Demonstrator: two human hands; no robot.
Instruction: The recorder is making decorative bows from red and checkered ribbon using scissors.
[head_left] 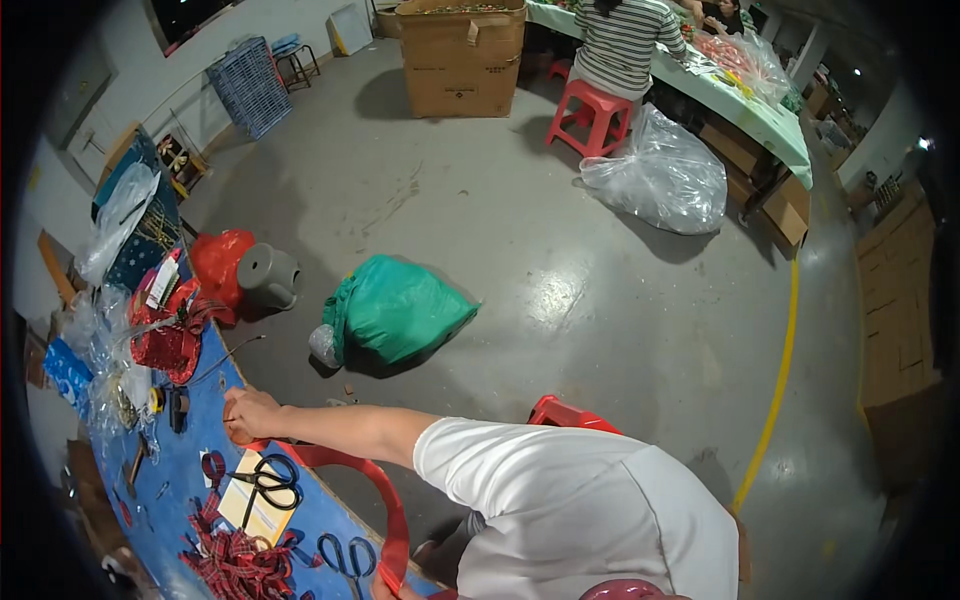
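Hand (250,415) pinches red ribbon (385,490) beside black scissors (272,482) on blue table (190,470).

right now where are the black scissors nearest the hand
In the head view, lower left: the black scissors lie on a yellow card on the blue table, just below the hand.

Glossy grey floor (560,250), yellow line (780,380)

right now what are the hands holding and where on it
A red ribbon arcs between both hands: one hand pinches one end at the blue table edge; the other hand grips the other end at the frame's bottom.
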